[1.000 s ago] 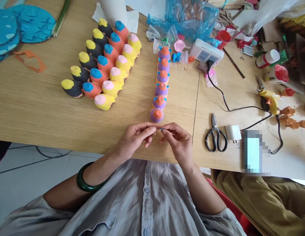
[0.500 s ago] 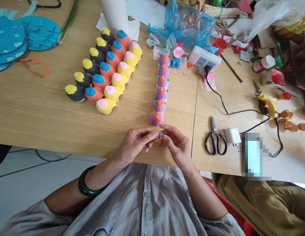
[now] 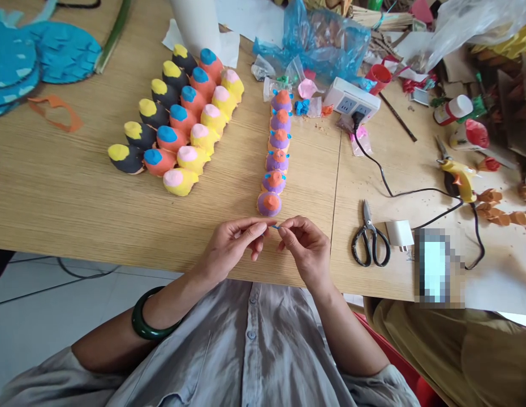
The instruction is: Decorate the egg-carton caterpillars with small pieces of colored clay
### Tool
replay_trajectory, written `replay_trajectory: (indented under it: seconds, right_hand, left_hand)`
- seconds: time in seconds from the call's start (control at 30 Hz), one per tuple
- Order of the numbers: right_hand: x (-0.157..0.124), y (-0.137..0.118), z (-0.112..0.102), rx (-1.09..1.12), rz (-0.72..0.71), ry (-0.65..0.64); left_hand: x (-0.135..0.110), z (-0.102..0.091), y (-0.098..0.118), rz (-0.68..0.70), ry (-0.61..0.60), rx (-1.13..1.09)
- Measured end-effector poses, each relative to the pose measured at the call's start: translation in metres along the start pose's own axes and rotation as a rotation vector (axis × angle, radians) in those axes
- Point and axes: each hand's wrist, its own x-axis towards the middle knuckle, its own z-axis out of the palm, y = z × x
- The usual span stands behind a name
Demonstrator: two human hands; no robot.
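Note:
My left hand (image 3: 234,243) and my right hand (image 3: 304,246) meet over the near edge of the wooden table (image 3: 68,192). Both pinch a tiny bit of blue clay (image 3: 275,226) between thumb and fingertips. Just beyond the fingers lies a row of purple clay cones with orange tips (image 3: 275,155), the nearest one (image 3: 269,203) almost touching my fingers. To the left lie three rows of painted cones (image 3: 178,121): black with yellow tips, orange with blue tips, yellow with pink tips.
Black scissors (image 3: 370,240), a white plug (image 3: 399,233) and a blurred-out phone (image 3: 436,265) lie at the right. A power strip (image 3: 352,100), a yellow glue gun (image 3: 458,172), a blue plastic bag (image 3: 326,39) and craft clutter fill the back right. Blue paper discs (image 3: 42,53) lie far left.
My fingertips were pressed together on the blue bit; now they have pulled slightly apart, with the bit stretched thin between them. The view shifted a little.

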Motion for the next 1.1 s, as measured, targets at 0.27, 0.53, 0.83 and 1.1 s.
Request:
replay_trajectory:
  seconds: [0.27,0.53,0.83,1.1]
  right_hand:
    - [-0.0003,0.0012,0.003,0.023,-0.018,0.023]
    - [0.0002,0.0029,0.0029,0.044,0.033,0.01]
    - [-0.0026,-0.0026,0.0039,0.101,0.098,-0.028]
    - [-0.0011,0.0024,0.0033,0.097,0.1,0.005]
  left_hand:
    - [-0.0012,-0.0058,-0.0057,0.031,-0.013,0.056]
    - [0.0004,-0.0022,-0.0032,-0.002,0.008,0.089]
    - [0.0019,-0.0016,-0.0035,-0.011,0.024,0.048]
    - [0.0019,-0.0023,-0.0031,-0.015,0.006,0.072]
